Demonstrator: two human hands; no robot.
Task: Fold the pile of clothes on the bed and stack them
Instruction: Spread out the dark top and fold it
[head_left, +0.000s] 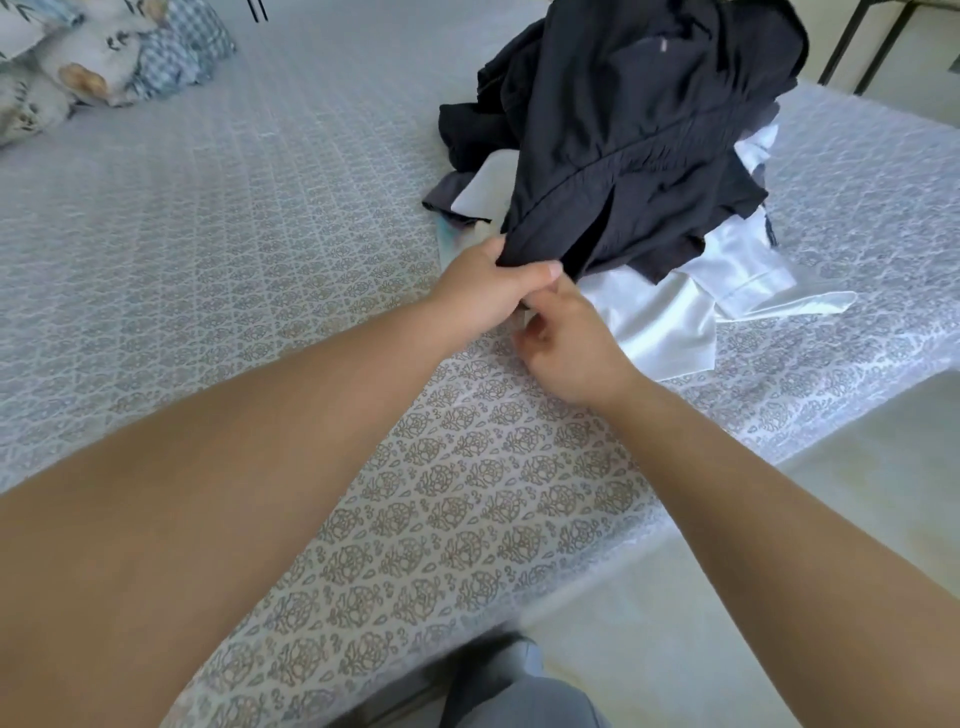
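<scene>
A pile of clothes lies on the bed at the upper right. On top is a large black garment (639, 135), draped over white satin pieces (670, 317). A grey item (441, 195) pokes out at the pile's left. My left hand (488, 291) grips the black garment's lower edge, thumb over the cloth. My right hand (566, 348) sits just below it with fingers curled toward the same edge; its fingertips are hidden behind my left hand.
The bed (291, 218) has a grey-white patterned cover, with open sheet left of the pile. Pillows (98, 57) lie at the far left corner. The bed's edge runs diagonally at the lower right, with pale floor (779, 545) beyond. Black metal legs (857, 47) stand at the top right.
</scene>
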